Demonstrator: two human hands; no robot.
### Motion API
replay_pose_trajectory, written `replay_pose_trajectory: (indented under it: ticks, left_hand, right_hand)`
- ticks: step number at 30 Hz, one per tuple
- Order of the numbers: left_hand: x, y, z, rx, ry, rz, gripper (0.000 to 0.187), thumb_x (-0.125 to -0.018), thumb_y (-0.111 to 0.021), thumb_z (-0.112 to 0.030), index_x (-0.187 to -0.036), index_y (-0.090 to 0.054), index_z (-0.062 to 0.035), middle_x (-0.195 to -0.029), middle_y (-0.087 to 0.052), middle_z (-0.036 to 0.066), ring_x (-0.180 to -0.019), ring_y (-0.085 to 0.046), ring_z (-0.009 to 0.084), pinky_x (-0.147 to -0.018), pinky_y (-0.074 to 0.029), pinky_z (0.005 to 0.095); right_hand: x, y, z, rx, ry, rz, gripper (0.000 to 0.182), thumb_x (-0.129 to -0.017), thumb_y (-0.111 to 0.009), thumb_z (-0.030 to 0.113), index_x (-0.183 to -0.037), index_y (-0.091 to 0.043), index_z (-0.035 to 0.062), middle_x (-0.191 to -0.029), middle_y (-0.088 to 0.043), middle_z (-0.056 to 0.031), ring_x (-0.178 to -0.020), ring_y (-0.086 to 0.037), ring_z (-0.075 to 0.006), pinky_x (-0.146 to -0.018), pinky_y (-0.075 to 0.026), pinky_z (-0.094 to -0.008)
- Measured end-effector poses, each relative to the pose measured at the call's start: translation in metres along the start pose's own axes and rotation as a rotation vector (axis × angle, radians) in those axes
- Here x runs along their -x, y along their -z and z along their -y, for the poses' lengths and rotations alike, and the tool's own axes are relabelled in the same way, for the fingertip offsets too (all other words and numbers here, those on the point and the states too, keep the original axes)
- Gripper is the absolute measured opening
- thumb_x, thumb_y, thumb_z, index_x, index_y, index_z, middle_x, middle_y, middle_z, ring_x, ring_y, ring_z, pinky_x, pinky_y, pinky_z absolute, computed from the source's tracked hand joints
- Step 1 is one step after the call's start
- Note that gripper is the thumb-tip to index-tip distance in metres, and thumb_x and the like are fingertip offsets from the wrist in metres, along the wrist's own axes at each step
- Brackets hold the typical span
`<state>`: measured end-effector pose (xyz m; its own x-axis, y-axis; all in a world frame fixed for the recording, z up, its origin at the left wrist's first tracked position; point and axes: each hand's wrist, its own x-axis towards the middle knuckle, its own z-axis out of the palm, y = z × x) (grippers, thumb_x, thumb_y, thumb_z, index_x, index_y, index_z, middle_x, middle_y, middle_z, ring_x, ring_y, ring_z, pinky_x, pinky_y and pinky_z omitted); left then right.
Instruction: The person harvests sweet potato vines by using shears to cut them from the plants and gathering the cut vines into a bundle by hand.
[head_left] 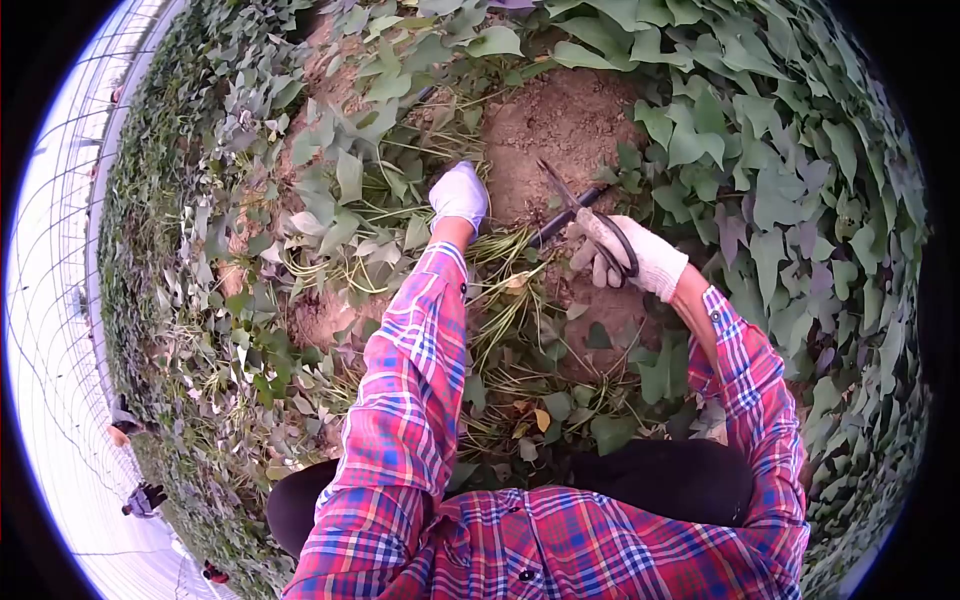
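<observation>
My left hand (459, 194), in a white glove, is closed in a fist over a patch of leafy vine stems (410, 215). Its fingers are turned away, so what they grip is hidden. In a similar knit glove, my right hand (645, 258) is wrapped around the dark loop handles of a pair of scissors (622, 247). The blades point up and left over bare soil (545, 120). A black hose (548, 231) runs along the soil beneath the scissors. Between my hands lies a bundle of long pale-green stems (505, 320).
Dense, heart-shaped foliage (780, 180) covers the right side. More vines (220, 200) spread to the left, by a pale ribbed greenhouse wall (60, 230). My dark-clothed knee (665, 480) is near the plants. Another person (145, 500) is far off at lower left.
</observation>
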<state>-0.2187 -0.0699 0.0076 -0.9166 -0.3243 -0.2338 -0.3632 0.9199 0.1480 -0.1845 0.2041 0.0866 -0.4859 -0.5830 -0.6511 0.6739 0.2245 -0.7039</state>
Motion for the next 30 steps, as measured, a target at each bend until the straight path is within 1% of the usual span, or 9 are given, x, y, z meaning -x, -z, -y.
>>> replay_pose_trajectory:
  ticks: [2, 4, 6, 9, 12, 20, 22, 25, 30]
  left_hand:
    - [-0.002, 0.01, 0.021, 0.133, -0.018, 0.102, 0.046, -0.07, -0.072, -0.025, -0.108, -0.061, -0.0019, -0.101, -0.065, 0.022, -0.094, -0.063, 0.0382, -0.082, -0.051, 0.042]
    - [0.0, 0.023, 0.039, 0.305, -0.045, 0.098, 0.055, -0.067, -0.074, -0.016, -0.116, -0.057, 0.0021, -0.102, -0.067, 0.02, -0.091, -0.065, 0.0324, -0.081, -0.051, 0.0372]
    - [-0.015, 0.002, 0.066, 0.68, -0.066, 0.065, 0.054, -0.066, -0.073, -0.008, -0.117, -0.056, 0.0047, -0.098, -0.068, 0.013, -0.084, -0.065, 0.0211, -0.076, -0.051, 0.0315]
    - [-0.01, 0.013, 0.065, 0.904, -0.033, 0.131, 0.05, -0.065, -0.076, -0.013, -0.11, -0.061, 0.0034, -0.09, -0.069, 0.015, -0.077, -0.067, 0.0228, -0.073, -0.052, 0.0314]
    - [-0.012, 0.005, 0.068, 0.787, -0.102, 0.082, 0.05, -0.064, -0.077, -0.014, -0.108, -0.061, 0.0038, -0.09, -0.069, 0.016, -0.079, -0.067, 0.0243, -0.075, -0.051, 0.0321]
    - [-0.007, 0.013, 0.064, 0.765, -0.08, 0.08, 0.052, -0.064, -0.079, -0.016, -0.109, -0.061, 0.0013, -0.09, -0.069, 0.017, -0.082, -0.066, 0.0294, -0.076, -0.051, 0.0352]
    - [-0.007, 0.01, 0.063, 0.588, -0.074, 0.024, 0.051, -0.067, -0.076, -0.016, -0.111, -0.06, 0.0027, -0.087, -0.068, 0.014, -0.077, -0.064, 0.0221, -0.074, -0.05, 0.0312]
    - [0.002, 0.015, 0.055, 0.475, -0.047, 0.006, 0.062, -0.064, -0.077, -0.022, -0.118, -0.058, 0.0017, -0.1, -0.066, 0.021, -0.093, -0.066, 0.0309, -0.083, -0.05, 0.035]
    - [0.011, 0.022, 0.04, 0.503, -0.027, -0.004, 0.049, -0.064, -0.076, -0.019, -0.109, -0.063, -0.0033, -0.093, -0.068, 0.017, -0.087, -0.065, 0.0326, -0.079, -0.051, 0.0379]
  right_hand:
    - [-0.039, 0.023, 0.004, -0.054, -0.082, 0.175, 0.065, -0.091, -0.05, 0.055, -0.117, -0.052, -0.0039, -0.081, -0.066, -0.0143, -0.048, -0.055, -0.0106, -0.04, -0.042, -0.0205]
    - [-0.048, 0.011, 0.031, 0.156, 0.01, 0.038, 0.068, -0.088, -0.051, 0.058, -0.111, -0.053, -0.0062, -0.079, -0.066, -0.0162, -0.049, -0.057, -0.013, -0.041, -0.044, -0.0219]
    - [-0.075, 0.013, 0.042, 0.169, 0.031, 0.064, 0.073, -0.085, -0.053, 0.063, -0.107, -0.054, -0.0073, -0.078, -0.066, -0.0177, -0.049, -0.058, -0.0142, -0.041, -0.044, -0.0227]
    - [-0.111, 0.009, 0.05, 0.215, 0.018, 0.027, 0.073, -0.083, -0.053, 0.065, -0.101, -0.057, -0.005, -0.077, -0.066, -0.0176, -0.047, -0.055, -0.0135, -0.043, -0.043, -0.0237]
    - [-0.144, 0.013, 0.05, 0.371, 0.03, 0.01, 0.078, -0.08, -0.053, 0.07, -0.09, -0.064, -0.0073, -0.064, -0.064, -0.0144, -0.047, -0.053, -0.0139, -0.045, -0.041, -0.0254]
    - [-0.132, -0.002, 0.069, 0.401, 0.027, -0.032, 0.068, -0.084, -0.053, 0.065, -0.093, -0.06, -0.0024, -0.073, -0.065, -0.0164, -0.045, -0.053, -0.0136, -0.042, -0.042, -0.025]
    - [-0.126, -0.002, 0.073, 0.461, -0.014, -0.059, 0.074, -0.079, -0.056, 0.068, -0.086, -0.062, -0.0053, -0.065, -0.063, -0.0166, -0.046, -0.054, -0.0154, -0.044, -0.042, -0.0275]
    - [-0.127, -0.001, 0.079, 0.521, -0.033, -0.069, 0.071, -0.08, -0.057, 0.066, -0.085, -0.061, -0.0051, -0.067, -0.064, -0.0174, -0.045, -0.053, -0.0151, -0.042, -0.041, -0.0273]
    - [-0.132, -0.002, 0.085, 0.544, -0.024, -0.007, 0.063, -0.085, -0.056, 0.058, -0.085, -0.059, -0.0047, -0.059, -0.061, -0.0116, -0.038, -0.048, -0.0143, -0.038, -0.037, -0.0266]
